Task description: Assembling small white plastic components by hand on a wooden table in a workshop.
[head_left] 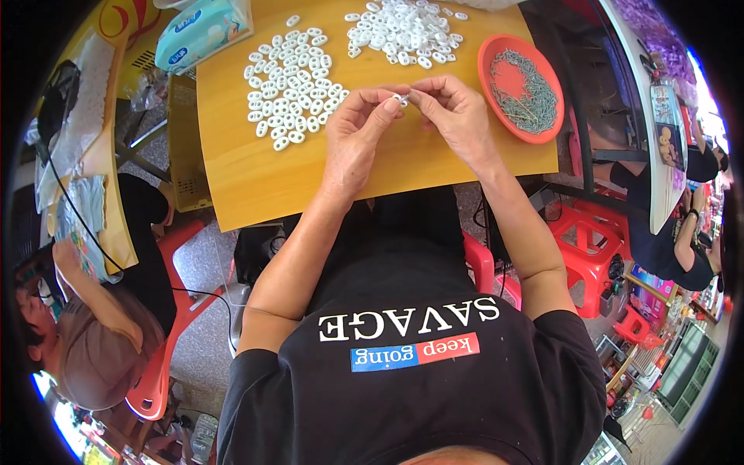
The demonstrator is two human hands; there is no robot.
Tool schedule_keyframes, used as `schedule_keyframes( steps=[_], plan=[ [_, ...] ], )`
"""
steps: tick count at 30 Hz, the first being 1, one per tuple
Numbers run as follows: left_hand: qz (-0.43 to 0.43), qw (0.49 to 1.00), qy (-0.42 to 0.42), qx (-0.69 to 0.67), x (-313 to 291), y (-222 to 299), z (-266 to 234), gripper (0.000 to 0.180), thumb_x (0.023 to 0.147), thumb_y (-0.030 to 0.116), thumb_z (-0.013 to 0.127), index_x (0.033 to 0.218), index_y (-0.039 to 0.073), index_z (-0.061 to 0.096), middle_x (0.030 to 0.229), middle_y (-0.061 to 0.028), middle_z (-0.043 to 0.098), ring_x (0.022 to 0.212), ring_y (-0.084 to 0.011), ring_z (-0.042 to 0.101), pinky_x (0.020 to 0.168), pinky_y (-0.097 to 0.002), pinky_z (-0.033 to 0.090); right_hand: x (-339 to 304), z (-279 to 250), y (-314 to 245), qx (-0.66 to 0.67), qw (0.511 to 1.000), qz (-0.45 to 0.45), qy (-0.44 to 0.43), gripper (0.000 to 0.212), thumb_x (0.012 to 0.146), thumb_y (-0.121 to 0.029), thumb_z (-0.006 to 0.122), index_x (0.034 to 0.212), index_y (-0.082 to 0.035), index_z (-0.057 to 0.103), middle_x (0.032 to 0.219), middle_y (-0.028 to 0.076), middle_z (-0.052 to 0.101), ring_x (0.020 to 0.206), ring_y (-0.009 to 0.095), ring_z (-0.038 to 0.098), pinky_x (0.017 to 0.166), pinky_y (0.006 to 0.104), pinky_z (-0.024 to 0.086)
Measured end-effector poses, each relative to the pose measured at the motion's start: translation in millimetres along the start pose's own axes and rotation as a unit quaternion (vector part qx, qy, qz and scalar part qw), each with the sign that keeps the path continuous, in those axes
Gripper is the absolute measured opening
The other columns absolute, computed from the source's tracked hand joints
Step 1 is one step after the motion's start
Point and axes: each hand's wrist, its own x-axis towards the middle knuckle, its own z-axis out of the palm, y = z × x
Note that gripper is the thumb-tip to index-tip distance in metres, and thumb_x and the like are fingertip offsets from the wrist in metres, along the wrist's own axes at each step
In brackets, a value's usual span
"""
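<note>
Above the near half of the yellow table, my two hands meet at the fingertips. Between thumb and forefinger, my left hand (356,132) pinches a small white oval piece (401,100). My right hand (457,116) is closed in a pinch at the right side of that piece. A tiny shiny grey bit shows there, too small to name. To the left of my hands, many white oval pieces (288,93) with two holes each lie spread in a single layer. A loose heap of similar white pieces (403,31) lies farther back.
An orange-red bowl (487,62) of thin grey metal fasteners (535,93) stands right of my hands, near the edge of the yellow table (256,182). At the back left sits a turquoise tissue pack (200,35). Another person (108,333) sits at the left, beside a red chair (177,287). Red stools (593,248) stand at the right.
</note>
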Motion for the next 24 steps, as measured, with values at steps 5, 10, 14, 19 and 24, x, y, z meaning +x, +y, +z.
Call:
schedule_keyframes(
  steps=[5,10,14,19,24],
  plan=[
    [-0.009,1.000,0.026,0.002,-1,-3,-2,0.014,0.095,0.012,0.061,0.102,0.000,0.060,0.097,-0.0076,0.065,0.086,-0.0125,0.059,0.081,-0.0277,0.048,-1,0,-3,0.129,0.991,0.041,0.021,0.019,0.092,-0.013,0.066,0.104,0.001,0.065,0.087,0.003,0.066,0.069,0.006,0.058,0.063,0.0220,0.049],
    [0.001,0.998,0.021,0.056,-1,-3,1,0.015,0.094,0.012,0.063,0.101,-0.001,0.060,0.085,-0.0036,0.061,0.075,-0.0102,0.056,0.070,-0.0244,0.047,-4,7,-7,0.225,0.970,0.076,0.055,0.019,0.091,-0.013,0.067,0.104,0.000,0.066,0.090,0.006,0.068,0.070,0.008,0.059,0.064,0.0232,0.050],
    [-0.005,0.999,0.022,0.041,0,-4,-1,0.016,0.094,0.012,0.064,0.100,-0.002,0.059,0.083,-0.0043,0.061,0.072,-0.0100,0.056,0.066,-0.0240,0.047,-9,17,-8,0.215,0.973,0.051,0.069,0.017,0.090,-0.013,0.068,0.102,-0.001,0.066,0.090,0.008,0.070,0.068,0.008,0.060,0.064,0.0231,0.050],
    [-0.013,0.999,0.025,0.040,0,-2,1,0.016,0.093,0.013,0.065,0.099,-0.002,0.059,0.082,-0.0044,0.061,0.071,-0.0101,0.056,0.065,-0.0238,0.047,-10,22,-5,0.196,0.977,0.016,0.087,0.017,0.089,-0.013,0.070,0.099,-0.001,0.066,0.088,0.008,0.070,0.064,0.009,0.060,0.061,0.0220,0.049],
    [-0.012,0.999,0.029,0.044,-1,-2,1,0.016,0.092,0.013,0.066,0.096,-0.001,0.059,0.080,-0.0035,0.061,0.069,-0.0094,0.056,0.063,-0.0228,0.047,-10,23,-5,0.165,0.980,-0.017,0.106,0.018,0.087,-0.013,0.072,0.096,0.001,0.065,0.086,0.008,0.070,0.063,0.008,0.061,0.060,0.0216,0.051]
  ],
)
